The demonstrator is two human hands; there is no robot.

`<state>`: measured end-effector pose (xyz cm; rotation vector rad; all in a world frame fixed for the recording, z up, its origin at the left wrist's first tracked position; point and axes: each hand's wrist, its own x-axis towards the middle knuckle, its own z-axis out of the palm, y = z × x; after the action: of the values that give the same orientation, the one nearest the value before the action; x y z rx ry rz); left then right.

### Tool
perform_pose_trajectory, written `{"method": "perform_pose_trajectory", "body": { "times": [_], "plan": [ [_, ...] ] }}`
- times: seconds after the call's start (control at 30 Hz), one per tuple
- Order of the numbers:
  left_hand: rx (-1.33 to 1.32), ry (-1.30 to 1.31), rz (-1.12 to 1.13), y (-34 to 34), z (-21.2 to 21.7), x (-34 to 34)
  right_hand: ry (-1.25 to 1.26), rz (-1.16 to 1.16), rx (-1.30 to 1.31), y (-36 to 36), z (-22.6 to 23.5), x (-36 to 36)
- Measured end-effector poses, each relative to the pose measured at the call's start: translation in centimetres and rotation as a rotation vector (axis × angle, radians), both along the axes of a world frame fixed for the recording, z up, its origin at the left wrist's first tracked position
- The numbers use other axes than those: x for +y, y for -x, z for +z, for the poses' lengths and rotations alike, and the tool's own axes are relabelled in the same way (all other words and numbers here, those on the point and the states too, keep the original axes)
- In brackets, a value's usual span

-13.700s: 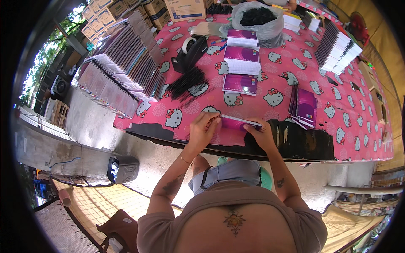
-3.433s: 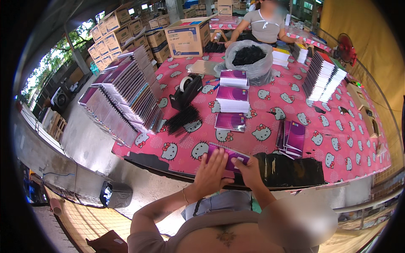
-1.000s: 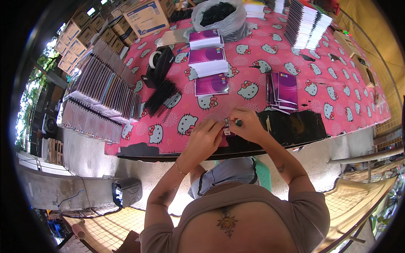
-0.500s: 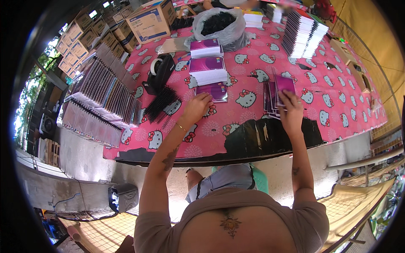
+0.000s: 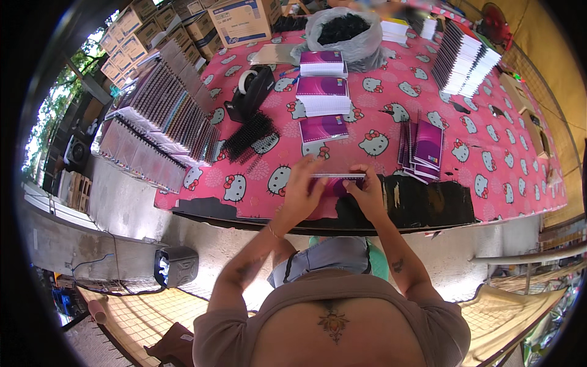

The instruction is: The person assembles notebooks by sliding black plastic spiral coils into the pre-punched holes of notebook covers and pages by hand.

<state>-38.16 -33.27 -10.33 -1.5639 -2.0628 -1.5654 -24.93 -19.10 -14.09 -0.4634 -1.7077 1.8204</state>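
Observation:
Near the front edge of the table, I hold a small purple notebook (image 5: 334,187) between my two hands, its pale long edge facing away from me. My left hand (image 5: 301,191) is at its left end, thumb over the cover, fingers slightly blurred. My right hand (image 5: 368,193) grips the right end, thumb on the cover. Just beyond lies a thin purple-covered pad (image 5: 324,129), with thicker pads (image 5: 323,96) stacked in piles behind it. To the right, several purple notebooks with dark spiral bindings (image 5: 427,145) lie overlapping.
At left are a black tape dispenser (image 5: 251,93), a heap of black binding coils (image 5: 249,137) and tall rows of spiral notebooks (image 5: 162,113). A plastic bag of black coils (image 5: 342,37) stands at the back. Notebook stacks (image 5: 461,58) rise at far right; a carton (image 5: 244,23) sits behind.
My left hand has come from the purple pads toward the front edge. My right hand has left the spiral notebooks at right; both hands now meet at one purple notebook. The view has shifted slightly.

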Motion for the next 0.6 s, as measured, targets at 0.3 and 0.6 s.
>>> {"method": "perform_pose_trajectory", "body": {
  "times": [0.3,0.6],
  "plan": [
    [0.328,0.236,0.482,9.9,-0.2,-1.0,-0.105,0.032,-0.118,-0.1,1.3,-0.3],
    [0.018,0.365,0.364,9.4,1.8,-1.7,-0.030,0.086,-0.058,0.3,1.7,-0.8]
  ]
}}
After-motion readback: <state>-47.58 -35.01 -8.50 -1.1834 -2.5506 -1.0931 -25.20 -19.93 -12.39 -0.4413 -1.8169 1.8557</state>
